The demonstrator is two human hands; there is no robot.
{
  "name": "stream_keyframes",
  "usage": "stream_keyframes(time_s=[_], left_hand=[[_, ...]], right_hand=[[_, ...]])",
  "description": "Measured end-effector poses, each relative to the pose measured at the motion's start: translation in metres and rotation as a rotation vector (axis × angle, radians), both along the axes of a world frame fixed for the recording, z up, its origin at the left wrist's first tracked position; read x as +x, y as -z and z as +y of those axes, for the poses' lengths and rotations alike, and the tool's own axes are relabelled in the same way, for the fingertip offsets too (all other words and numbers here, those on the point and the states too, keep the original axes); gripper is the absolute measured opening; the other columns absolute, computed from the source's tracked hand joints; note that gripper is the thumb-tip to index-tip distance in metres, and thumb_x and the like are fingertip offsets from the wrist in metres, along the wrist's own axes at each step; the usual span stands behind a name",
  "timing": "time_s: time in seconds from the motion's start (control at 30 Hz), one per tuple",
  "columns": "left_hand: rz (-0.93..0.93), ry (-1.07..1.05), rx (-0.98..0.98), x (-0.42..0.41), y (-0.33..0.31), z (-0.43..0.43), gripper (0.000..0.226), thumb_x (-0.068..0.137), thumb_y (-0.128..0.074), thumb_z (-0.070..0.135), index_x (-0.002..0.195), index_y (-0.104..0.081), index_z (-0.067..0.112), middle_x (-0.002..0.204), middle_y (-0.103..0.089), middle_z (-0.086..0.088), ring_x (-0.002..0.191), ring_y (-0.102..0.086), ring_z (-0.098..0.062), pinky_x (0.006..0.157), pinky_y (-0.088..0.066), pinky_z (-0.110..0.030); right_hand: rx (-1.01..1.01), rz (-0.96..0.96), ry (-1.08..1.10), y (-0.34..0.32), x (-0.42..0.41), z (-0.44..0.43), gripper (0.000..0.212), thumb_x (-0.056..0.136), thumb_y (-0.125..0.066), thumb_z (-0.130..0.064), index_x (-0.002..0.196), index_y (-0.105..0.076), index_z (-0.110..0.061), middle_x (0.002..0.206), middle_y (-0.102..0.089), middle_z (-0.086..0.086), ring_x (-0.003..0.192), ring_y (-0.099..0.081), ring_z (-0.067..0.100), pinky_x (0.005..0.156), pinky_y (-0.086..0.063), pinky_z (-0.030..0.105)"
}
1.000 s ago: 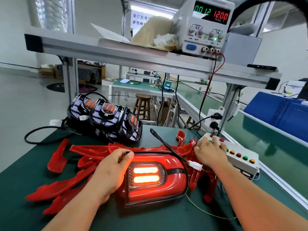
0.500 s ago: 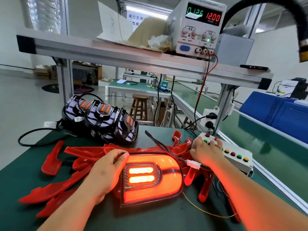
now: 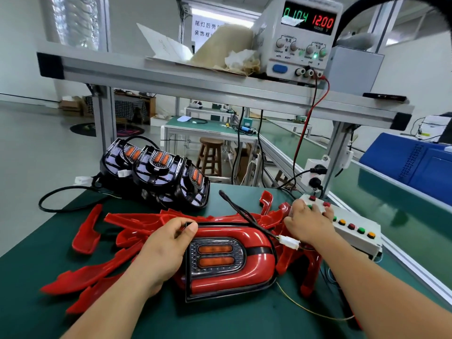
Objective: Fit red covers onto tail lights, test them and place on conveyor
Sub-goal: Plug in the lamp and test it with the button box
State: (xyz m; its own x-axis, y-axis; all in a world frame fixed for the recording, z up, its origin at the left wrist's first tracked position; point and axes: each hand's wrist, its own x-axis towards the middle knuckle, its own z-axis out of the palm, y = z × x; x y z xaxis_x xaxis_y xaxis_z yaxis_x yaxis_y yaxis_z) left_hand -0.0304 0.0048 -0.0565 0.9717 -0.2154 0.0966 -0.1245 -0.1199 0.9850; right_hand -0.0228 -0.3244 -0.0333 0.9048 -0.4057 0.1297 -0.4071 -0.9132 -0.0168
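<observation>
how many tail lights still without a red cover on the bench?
3. Left tail light, middle tail light, right tail light, leaning in a row at the table's back left. More may lie hidden under them.

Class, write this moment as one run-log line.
step: test | left hand: grips tail light, not glowing | right hand: on button box

Near the middle of the green table (image 3: 220,321), the left hand (image 3: 166,250) grips the left edge of a red-covered tail light (image 3: 232,260). To the right, the right hand (image 3: 308,223) rests its fingers on the button box (image 3: 354,231). Loose red covers (image 3: 85,272) lie to the left.
</observation>
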Motion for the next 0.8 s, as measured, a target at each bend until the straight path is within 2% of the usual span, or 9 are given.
stream_keyframes(time_s=[0.17,0.27,0.53,0.8], left_hand=[[-0.016,-0.016,-0.006,0.0018,0.0006,-0.0009,0.014,0.098,-0.056,0.034,0.095,-0.07,0.033,0.095,-0.075,0.002,0.093,-0.07,-0.016,0.086,-0.054,-0.038],[-0.047,-0.026,0.02,0.0017,0.0009,-0.0005,0.014,0.098,-0.056,0.032,0.096,-0.07,0.033,0.093,-0.075,0.005,0.09,-0.07,-0.013,0.079,-0.052,-0.03],[-0.08,-0.04,0.076,-0.0016,-0.004,-0.0009,0.014,0.099,-0.054,0.031,0.099,-0.068,0.031,0.095,-0.073,0.006,0.092,-0.066,-0.009,0.085,-0.051,-0.032],[-0.09,-0.023,0.101,-0.0029,-0.0074,-0.0017,0.014,0.099,-0.053,0.033,0.1,-0.067,0.033,0.094,-0.072,0.007,0.09,-0.066,-0.006,0.076,-0.047,-0.025]], right_hand=[[0.009,-0.009,0.013,-0.0001,0.0007,0.0003,0.03,0.088,-0.033,-0.039,0.111,-0.043,-0.023,0.129,-0.052,0.005,0.129,-0.038,0.029,0.109,-0.016,0.058],[0.005,-0.008,0.021,-0.002,0.0001,0.0017,0.032,0.09,-0.031,-0.04,0.114,-0.042,-0.022,0.132,-0.052,0.006,0.13,-0.038,0.029,0.107,-0.014,0.058],[0.043,-0.014,0.031,-0.0073,-0.0015,0.0039,0.022,0.09,-0.031,-0.042,0.103,-0.041,-0.028,0.118,-0.057,0.004,0.122,-0.044,0.027,0.108,-0.017,0.059],[0.04,-0.003,0.049,-0.0091,0.0007,0.0012,0.023,0.09,-0.029,-0.046,0.102,-0.039,-0.029,0.117,-0.06,0.005,0.121,-0.047,0.026,0.109,-0.014,0.059]])
